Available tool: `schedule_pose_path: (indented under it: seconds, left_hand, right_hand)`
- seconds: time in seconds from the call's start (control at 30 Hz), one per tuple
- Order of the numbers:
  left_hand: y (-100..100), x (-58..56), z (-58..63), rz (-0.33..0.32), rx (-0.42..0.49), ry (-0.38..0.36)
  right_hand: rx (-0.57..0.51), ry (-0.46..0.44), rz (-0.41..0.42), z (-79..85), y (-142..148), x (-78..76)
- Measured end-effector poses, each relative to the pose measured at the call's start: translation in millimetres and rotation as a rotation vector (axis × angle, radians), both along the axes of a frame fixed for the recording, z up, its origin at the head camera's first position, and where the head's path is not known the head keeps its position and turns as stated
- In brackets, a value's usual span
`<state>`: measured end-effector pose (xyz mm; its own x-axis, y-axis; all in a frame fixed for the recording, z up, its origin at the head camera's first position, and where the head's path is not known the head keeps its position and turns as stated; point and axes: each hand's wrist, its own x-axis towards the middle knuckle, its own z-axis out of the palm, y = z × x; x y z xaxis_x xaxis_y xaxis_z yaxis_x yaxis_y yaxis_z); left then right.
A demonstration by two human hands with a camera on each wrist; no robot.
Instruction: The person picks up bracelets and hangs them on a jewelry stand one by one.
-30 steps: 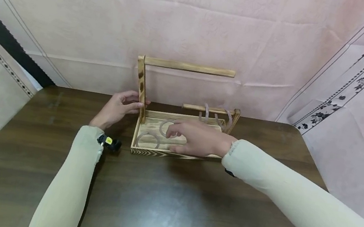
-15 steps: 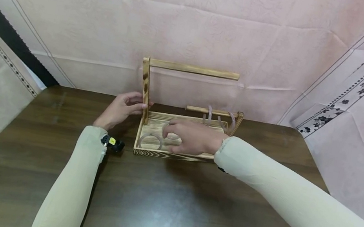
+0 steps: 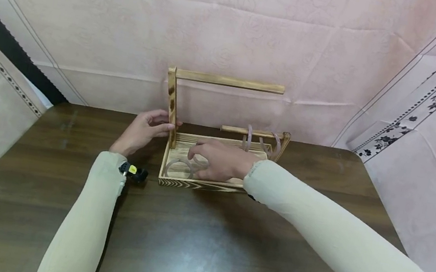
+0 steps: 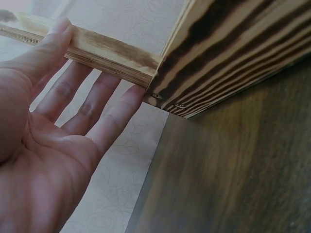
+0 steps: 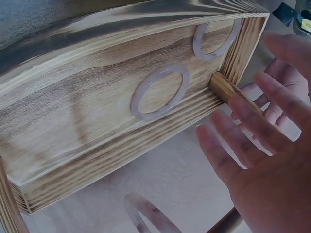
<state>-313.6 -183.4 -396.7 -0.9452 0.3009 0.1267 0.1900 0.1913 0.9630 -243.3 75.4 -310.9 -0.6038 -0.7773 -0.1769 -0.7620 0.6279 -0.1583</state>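
Note:
My left hand (image 3: pixel 141 132) grips the left wooden post (image 3: pixel 172 100) of a wooden bangle stand, with the thumb in front and fingers behind, as the left wrist view shows. My right hand (image 3: pixel 220 159) hovers over the stand's tray (image 3: pixel 189 184), its fingers loosely spread and holding nothing. Two pale lilac bangles lie in the tray: one (image 5: pixel 137 99) near the middle, partly hidden by the right hand in the head view, and another (image 5: pixel 198 41) at the left end. Two more bangles hang on the short lower bar (image 3: pixel 231 129), one (image 3: pixel 249 137) left of the other (image 3: pixel 277 144).
A long upper bar (image 3: pixel 231 82) extends right from the top of the left post, with a free right end. The stand sits near the back edge of a dark wooden table (image 3: pixel 192 246). Pale cloth (image 3: pixel 234 34) hangs behind and at both sides.
My right hand has shifted left over the tray, toward the bangles lying in it. The left hand keeps its grip on the post. The bangles show no clear movement.

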Motion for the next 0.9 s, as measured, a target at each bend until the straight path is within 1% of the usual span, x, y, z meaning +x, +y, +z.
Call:
schedule_pose_path:
  seconds: [0.13,0.23,0.4,0.53,0.67,0.9]
  left_hand:
    - [-0.4,-0.3,1.2,0.003,-0.002,0.007]
    - [0.0,-1.3,1.0,-0.001,-0.001,0.008]
    - [-0.2,-0.7,-0.9,-0.001,-0.006,0.003]
    - [-0.1,0.3,-2.3,0.001,0.007,-0.006]
    - [0.2,1.3,-1.3,0.001,0.014,-0.012]
    - [-0.2,1.1,-0.1,0.001,0.001,-0.004]
  right_hand:
    - [0.012,-0.02,-0.018,-4.7,-1.7,-3.5]
    - [0.024,-0.03,-0.047,-9.4,-3.1,-5.7]
    - [0.051,-0.025,-0.085,-17.2,-7.1,-8.9]
    - [0.061,-0.025,-0.083,-19.9,-10.8,-9.5]
    - [0.075,-0.025,-0.076,-19.4,-11.8,-9.9]
    - [0.082,-0.061,-0.099,-21.9,-10.2,-15.0]
